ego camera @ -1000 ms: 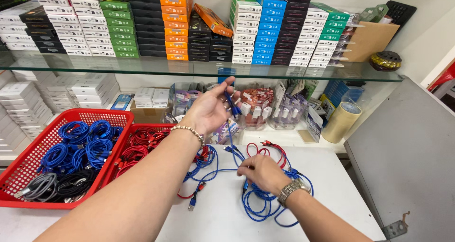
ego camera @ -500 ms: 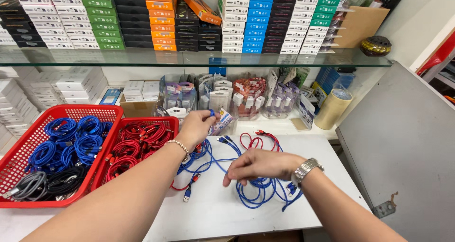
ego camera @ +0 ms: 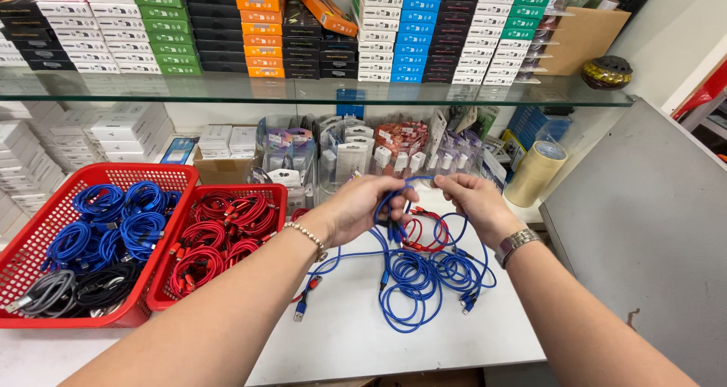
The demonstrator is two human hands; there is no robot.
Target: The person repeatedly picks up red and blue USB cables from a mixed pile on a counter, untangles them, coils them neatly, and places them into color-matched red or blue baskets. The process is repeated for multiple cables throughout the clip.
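My left hand (ego camera: 365, 205) and my right hand (ego camera: 471, 198) are raised over the white counter (ego camera: 356, 334), both gripping one blue cable (ego camera: 409, 181) that arcs between them. Its loose end hangs down from my left hand. Below the hands lies a pile of coiled blue cables (ego camera: 428, 277) with a red cable (ego camera: 425, 234) among them. A beaded bracelet sits on my left wrist, a metal watch on my right.
A large red basket (ego camera: 53, 220) at left holds blue, black and grey cables; a smaller red basket (ego camera: 176, 228) beside it holds red ones. Packaged chargers (ego camera: 356, 156) line the back. A tape roll (ego camera: 535, 173) stands right. A glass shelf (ego camera: 303, 92) carries stacked boxes.
My left hand dropped from near the shelf down to the pile, then both hands lifted a blue cable and came together in front of me.
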